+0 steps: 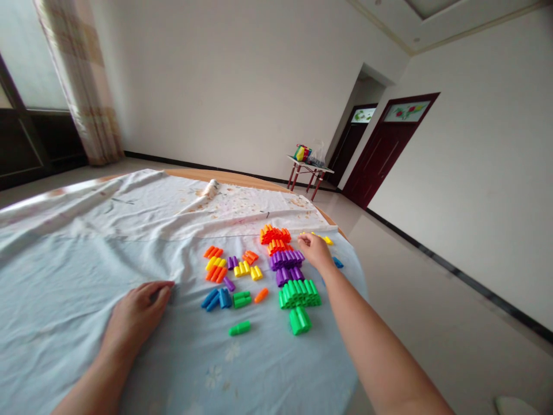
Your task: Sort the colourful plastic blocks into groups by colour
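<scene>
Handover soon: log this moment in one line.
left hand: on blue cloth; right hand: beside orange pile, hold unclear; purple pile: between orange pile and green pile

A rounded wooden table [224,174] shows its bare rim along the far edge; the rest is under a wrinkled cloth [181,357], white with a floral print toward that edge and pale blue nearer. Near the right edge, bunches of plastic tubes [299,294] form a line: green nearest, then purple, orange farthest. Smaller groups of orange, yellow, purple, blue and green lie farther in from that edge, with some yellow and blue beside it.
</scene>
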Demonstrator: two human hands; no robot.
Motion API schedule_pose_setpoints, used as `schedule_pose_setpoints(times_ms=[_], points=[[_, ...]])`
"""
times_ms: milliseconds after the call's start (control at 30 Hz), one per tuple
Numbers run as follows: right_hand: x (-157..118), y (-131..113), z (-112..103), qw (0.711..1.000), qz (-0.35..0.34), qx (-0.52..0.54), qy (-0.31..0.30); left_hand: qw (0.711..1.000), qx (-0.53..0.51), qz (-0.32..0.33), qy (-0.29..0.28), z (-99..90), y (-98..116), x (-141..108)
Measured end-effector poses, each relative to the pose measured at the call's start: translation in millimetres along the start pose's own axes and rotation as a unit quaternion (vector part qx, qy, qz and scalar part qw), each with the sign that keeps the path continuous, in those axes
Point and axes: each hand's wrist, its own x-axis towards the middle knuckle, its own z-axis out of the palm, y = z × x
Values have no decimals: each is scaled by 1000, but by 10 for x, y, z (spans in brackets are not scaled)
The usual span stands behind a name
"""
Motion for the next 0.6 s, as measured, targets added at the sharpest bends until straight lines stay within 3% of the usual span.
schedule_pose_setpoints(times_ms=[67, 133, 267, 433, 600], points=[[-89, -301, 54, 998, -47, 38, -15, 1000, -6, 3, 4, -11, 21, -9], [-202, -613, 179, 990, -103, 61, -68, 1000, -10, 2, 6, -20, 41, -18], [-369, -1072, 556, 975, -155, -9, -156, 1000, -11, 10, 18, -14, 46, -29], [-373, -1272, 968, 965, -135, -155, -165, 999, -16, 19, 31, 4, 22, -39], [-319, -1322, 1188, 959, -112, -197, -168, 999, -19, 18, 27, 2, 30, -43]])
